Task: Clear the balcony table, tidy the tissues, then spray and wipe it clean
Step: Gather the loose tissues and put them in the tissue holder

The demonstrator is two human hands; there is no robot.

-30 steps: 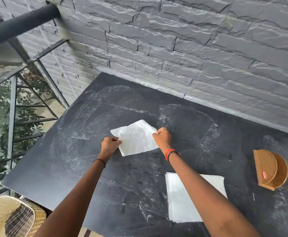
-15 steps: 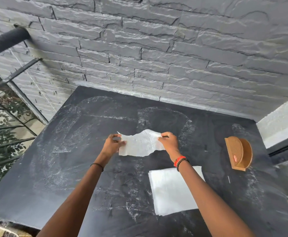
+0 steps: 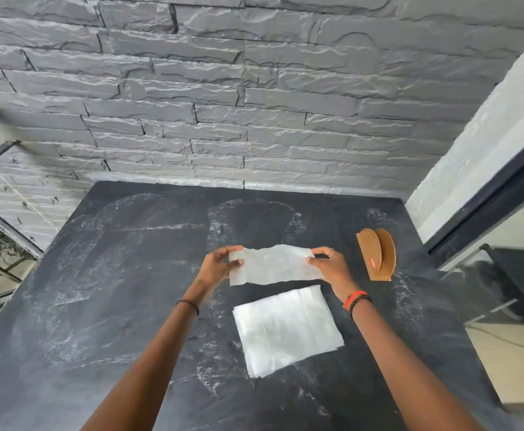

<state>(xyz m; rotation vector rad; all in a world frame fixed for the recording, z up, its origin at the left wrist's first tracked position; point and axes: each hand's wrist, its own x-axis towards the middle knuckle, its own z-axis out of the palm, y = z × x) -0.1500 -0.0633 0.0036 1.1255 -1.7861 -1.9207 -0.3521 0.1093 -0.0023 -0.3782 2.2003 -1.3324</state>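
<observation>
- Grey stone wall (image 3: 254, 119) backs a dusty black balcony table (image 3: 99, 306) streaked with pale smears.
- Left hand (image 3: 218, 269) pinches one end of a crumpled tissue (image 3: 273, 265), held above the table's middle.
- Right hand (image 3: 329, 269) pinches the other end; a flat stack of tissues (image 3: 285, 328) lies below, toward the near edge.
- Wooden holder (image 3: 377, 255) stands near the right edge; tidying appears underway, and the sheet likely needs smoothing onto the stack.

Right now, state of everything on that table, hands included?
tissue, wrinkled, pinched at both ends, off the table.
left hand, pinches the tissue's left end.
right hand, pinches its right end.
tissue stack, flat on the table, roughly squared.
wooden holder, upright, no tissues in it.
table, smeared with whitish marks.
</observation>
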